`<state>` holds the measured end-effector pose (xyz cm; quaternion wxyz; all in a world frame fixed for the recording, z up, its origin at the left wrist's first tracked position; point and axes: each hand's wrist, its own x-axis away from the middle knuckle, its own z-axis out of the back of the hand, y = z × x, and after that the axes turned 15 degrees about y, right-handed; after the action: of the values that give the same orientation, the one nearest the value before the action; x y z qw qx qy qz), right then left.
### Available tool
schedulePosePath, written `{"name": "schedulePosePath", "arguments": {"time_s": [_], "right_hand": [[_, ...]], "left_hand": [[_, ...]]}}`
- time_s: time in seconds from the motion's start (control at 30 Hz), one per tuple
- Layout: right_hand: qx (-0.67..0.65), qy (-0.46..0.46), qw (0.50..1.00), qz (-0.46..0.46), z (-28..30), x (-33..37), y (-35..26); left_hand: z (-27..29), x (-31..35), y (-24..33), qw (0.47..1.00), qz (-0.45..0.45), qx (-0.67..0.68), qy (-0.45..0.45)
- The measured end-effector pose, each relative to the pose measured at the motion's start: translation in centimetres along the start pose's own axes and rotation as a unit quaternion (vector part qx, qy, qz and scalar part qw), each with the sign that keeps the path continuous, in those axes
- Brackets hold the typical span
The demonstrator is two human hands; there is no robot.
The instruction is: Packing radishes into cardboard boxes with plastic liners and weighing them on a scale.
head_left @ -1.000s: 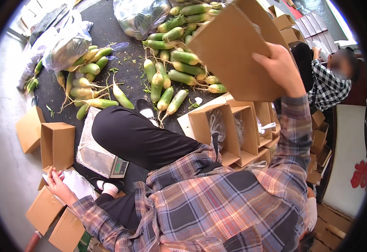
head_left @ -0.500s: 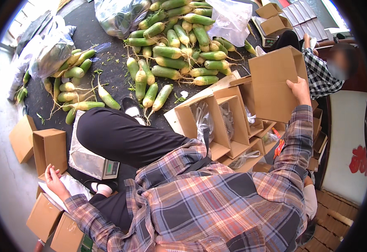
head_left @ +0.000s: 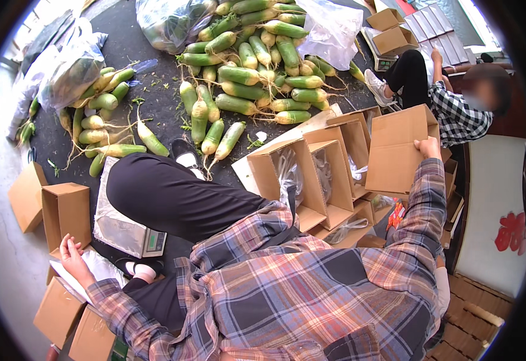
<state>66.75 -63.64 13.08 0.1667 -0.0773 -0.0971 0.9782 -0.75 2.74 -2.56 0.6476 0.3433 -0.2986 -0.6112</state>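
On the right side, my right hand [head_left: 428, 148] grips the upper right edge of a brown cardboard box [head_left: 397, 150], holding it over a row of other boxes. Those open boxes [head_left: 284, 180] lean side by side, with clear plastic bags [head_left: 289, 171] inside some of them. At the left, my left hand [head_left: 76, 262] is empty, its fingers loosely apart. It hovers by a white plastic sheet or bag [head_left: 103, 268], just below an upright open carton [head_left: 67, 216]. Between my left hand and my leg lies a flat digital scale [head_left: 118, 225] with a small display.
A large heap of green-and-white radishes [head_left: 242, 75] covers the dark floor ahead, and a smaller pile [head_left: 103, 129] spills from a plastic bag [head_left: 73, 75] at far left. A co-worker in a checked shirt [head_left: 455, 114] sits at the far right, near another scale [head_left: 383, 60].
My right hand has brought the cardboard box lower and nearer to me. My left hand stays almost where it was. The co-worker's arm has shifted and more of their leg shows.
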Motion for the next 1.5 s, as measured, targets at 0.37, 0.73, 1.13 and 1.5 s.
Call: {"name": "schedulePosePath", "arguments": {"time_s": [0.37,0.73,1.13,1.5], "right_hand": [[0.054,0.019,0.997,0.058,0.2,-0.2,-0.4],[0.111,0.024,0.993,-0.043,0.2,-3.0,1.3],[0.187,-0.021,0.971,-0.150,-1.4,-4.7,3.7],[0.188,-0.022,0.969,-0.160,-2.3,-3.9,3.8]], "left_hand": [[0.0,0.0,-1.3,1.000,0.005,-0.010,-0.006],[-0.1,0.3,-1.2,1.000,0.006,-0.023,-0.013],[0.2,0.2,-1.2,0.998,-0.007,-0.054,-0.033],[0.0,0.6,-0.4,0.995,-0.002,-0.086,-0.047]]}}
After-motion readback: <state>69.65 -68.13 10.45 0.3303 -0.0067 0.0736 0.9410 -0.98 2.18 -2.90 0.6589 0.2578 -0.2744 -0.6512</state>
